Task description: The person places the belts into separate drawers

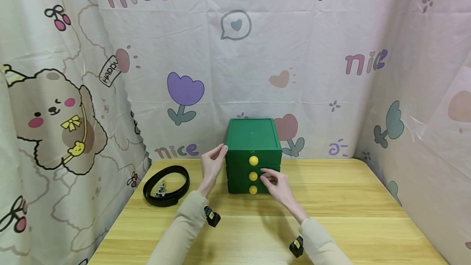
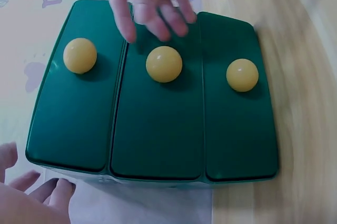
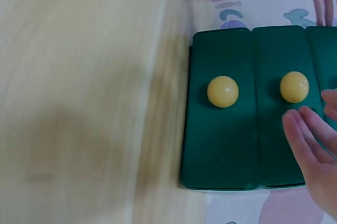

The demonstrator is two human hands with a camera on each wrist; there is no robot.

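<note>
A green drawer cabinet (image 1: 253,134) stands on the table with three drawers stacked one above another, all pushed in. Each drawer front bears a round yellow knob; the middle knob (image 2: 164,64) is nearest my right hand. My right hand (image 1: 277,183) hovers in front of the middle drawer (image 3: 279,145), its fingers loosely bent beside the knob and holding nothing. At the cabinet's upper left front corner is my left hand (image 1: 212,165), fingertips right by the side wall. In the left wrist view its fingers (image 2: 62,195) lie loosely bent next to the top drawer's edge.
Left of the cabinet lies a coiled black belt (image 1: 185,183) on the wooden table (image 1: 331,207), with a small shiny piece (image 1: 160,190) inside the loop. A printed curtain (image 1: 243,60) hangs behind and along both sides.
</note>
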